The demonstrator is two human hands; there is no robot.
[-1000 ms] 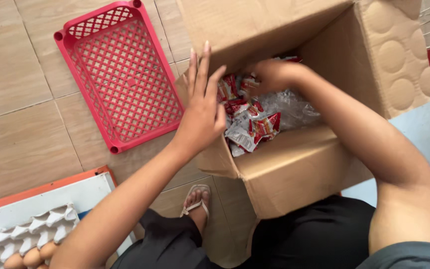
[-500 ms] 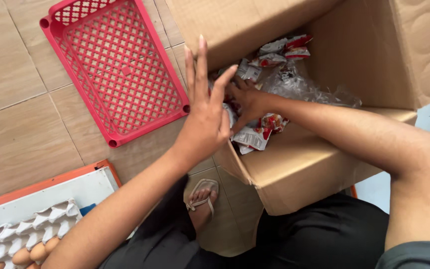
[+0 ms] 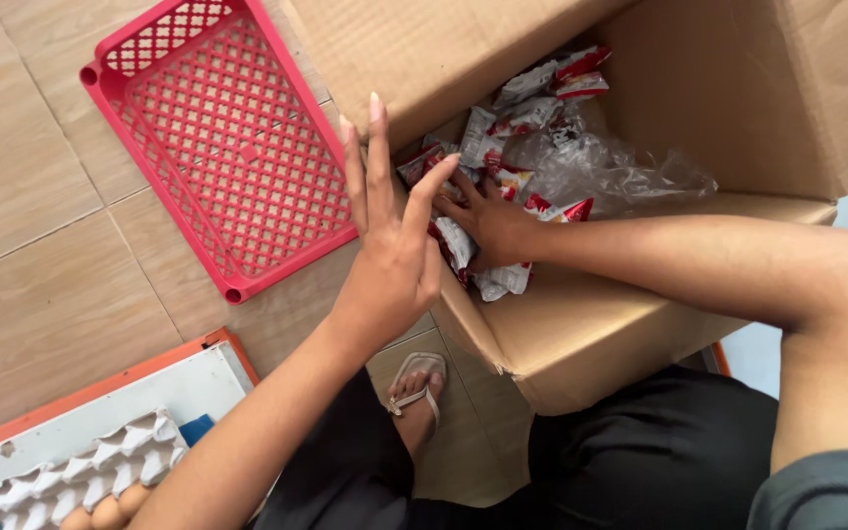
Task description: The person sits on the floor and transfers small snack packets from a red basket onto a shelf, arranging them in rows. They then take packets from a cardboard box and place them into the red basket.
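Hands work inside a tilted cardboard box (image 3: 581,334) on a tiled floor (image 3: 41,294). The right hand (image 3: 488,224), fingers spread, presses on small red-and-white sachets (image 3: 503,280) heaped at the box's lower edge, gripping none that can be seen. The left hand (image 3: 395,245) stands flat and open against the box's near corner, holding nothing. Loose sachets could likely slide over that low edge, since the box leans toward the floor. The packets look crinkled and glossy, mixed with clear plastic wrap (image 3: 610,172). A red plastic tray (image 3: 228,147) lies just beside the box.
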